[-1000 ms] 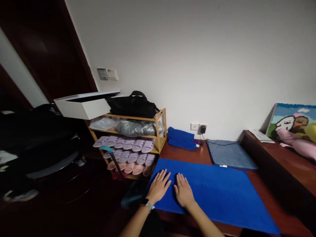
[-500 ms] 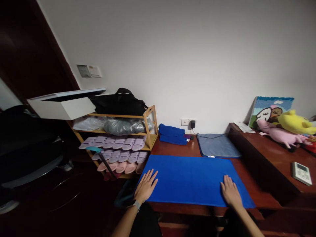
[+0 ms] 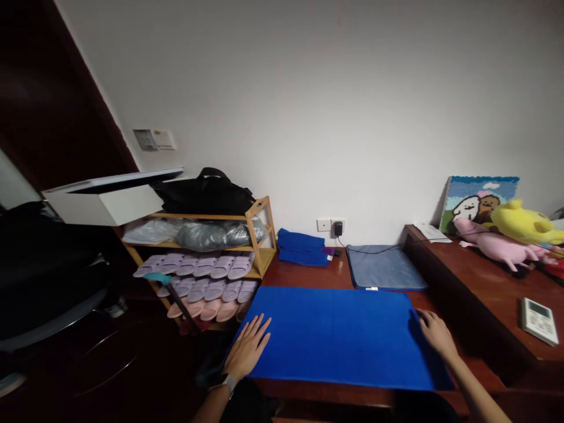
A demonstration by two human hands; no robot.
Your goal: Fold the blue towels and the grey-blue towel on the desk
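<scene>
A blue cloth [image 3: 335, 335] lies spread flat over the wooden bench, its near edge close to the bench's front. My left hand [image 3: 247, 349] rests flat on the cloth's left side, fingers stretched and a little apart, with a grey band on the wrist. Over at the cloth's right edge is my right hand [image 3: 436, 333], loosely bent and slightly raised, casting a shadow on the cloth. Nothing shows in its fingers. Behind the spread cloth sit a folded blue cloth [image 3: 303, 248] and a folded grey-blue cloth [image 3: 385, 269].
A wooden rack [image 3: 261, 238] at the left holds several slippers [image 3: 202, 264], wrapped bundles and a black bag [image 3: 207, 194]. Plush toys [image 3: 497, 241] and a white remote [image 3: 539, 320] lie on the raised ledge at right. A black plug [image 3: 338, 228] sits in the wall socket.
My right hand has lifted from lying flat on the cloth and moved right to its edge. My left hand stays flat on the left side. The view has tilted up slightly.
</scene>
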